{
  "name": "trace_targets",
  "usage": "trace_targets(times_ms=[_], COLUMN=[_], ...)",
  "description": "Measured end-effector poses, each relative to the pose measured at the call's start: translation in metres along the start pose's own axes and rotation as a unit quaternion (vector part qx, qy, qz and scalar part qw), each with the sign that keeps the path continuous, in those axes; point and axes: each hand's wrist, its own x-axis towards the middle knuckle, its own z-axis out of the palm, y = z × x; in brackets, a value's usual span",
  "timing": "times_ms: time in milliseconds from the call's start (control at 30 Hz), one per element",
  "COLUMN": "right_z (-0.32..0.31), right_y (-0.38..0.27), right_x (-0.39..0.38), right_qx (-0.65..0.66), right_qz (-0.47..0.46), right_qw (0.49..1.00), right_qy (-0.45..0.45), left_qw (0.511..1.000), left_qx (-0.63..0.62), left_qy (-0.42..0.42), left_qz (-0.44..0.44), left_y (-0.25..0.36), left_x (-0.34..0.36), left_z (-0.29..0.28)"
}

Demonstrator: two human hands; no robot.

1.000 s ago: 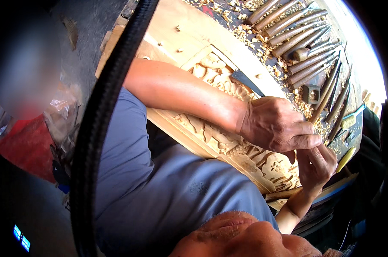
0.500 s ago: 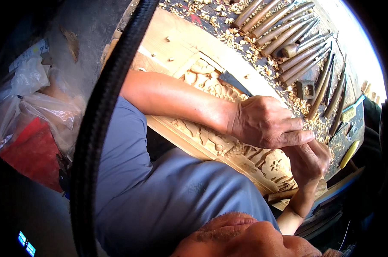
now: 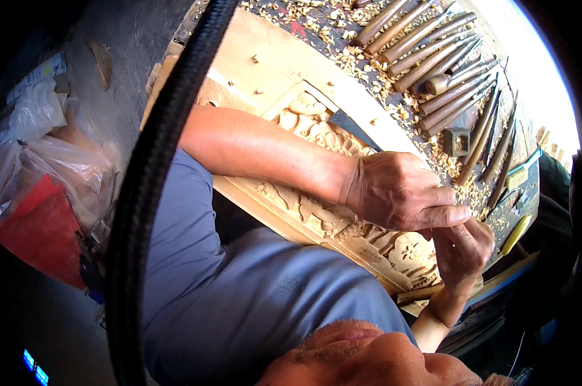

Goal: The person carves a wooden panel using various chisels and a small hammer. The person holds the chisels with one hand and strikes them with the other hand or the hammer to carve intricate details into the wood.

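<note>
My left hand [image 3: 397, 192] is closed, back upward, above the carved wooden panel [image 3: 313, 209]. Its fingertips meet my right hand [image 3: 464, 251], which curls at the panel's right end. The right fingers are bent and partly covered by the left ones. Whatever the two hands grip, if anything, is hidden between them. Leaves and flowers stand in relief on the pale panel, within a plain border. Beside my left wrist lies a dark flat piece [image 3: 354, 128], one end disappearing behind the hand. A wooden handle [image 3: 419, 294] rests beneath my right wrist.
Several wood-handled carving chisels [image 3: 426, 64] lie along the bench's far side among shavings [image 3: 342, 32]. A small square box [image 3: 457, 141], a brush [image 3: 517, 177] and a yellow tool [image 3: 516, 235] sit to the right. Plastic bags [image 3: 40, 122] and a red piece [image 3: 40, 231] are at left.
The whole view has shifted slightly. My two hands keep almost the same closed pose, touching at the fingertips over the panel's right end.
</note>
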Motion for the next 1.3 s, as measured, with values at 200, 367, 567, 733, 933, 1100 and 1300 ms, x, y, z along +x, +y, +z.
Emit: trace_targets(times_ms=[200, 367, 567, 733, 933, 1100, 1300], right_z=[-0.006, 0.004, -0.002, -0.007, -0.005, 0.019, 0.022], right_y=[-0.004, -0.002, -0.005, -0.009, -0.006, 0.013, 0.024], right_x=[-0.001, 0.006, -0.007, 0.001, 0.007, 0.01, -0.017], right_qx=[-0.016, 0.003, -0.025, -0.019, -0.016, 0.04, -0.033], right_qz=[0.014, 0.007, 0.027, 0.043, 0.026, 0.003, -0.016], right_qw=[1.0, 1.0, 0.999, 0.999, 1.0, 0.999, 0.998], right_qy=[0.007, -0.003, 0.01, 0.001, 0.002, -0.015, 0.045], left_qw=[1.0, 0.999, 0.999, 1.0, 0.999, 0.996, 0.997], left_qx=[-0.014, 0.033, -0.029, -0.01, 0.004, -0.003, 0.022], left_qy=[0.012, 0.008, 0.023, 0.015, 0.044, 0.009, 0.048], left_qz=[0.024, -0.016, 0.023, 0.004, -0.016, -0.083, 0.061], left_y=[0.0, 0.001, -0.001, 0.003, 0.002, 0.0, 0.003], left_x=[-0.001, -0.003, 0.001, 0.0, 0.0, 0.001, 0.001], left_z=[0.002, -0.001, 0.003, 0.001, 0.006, -0.011, 0.007])
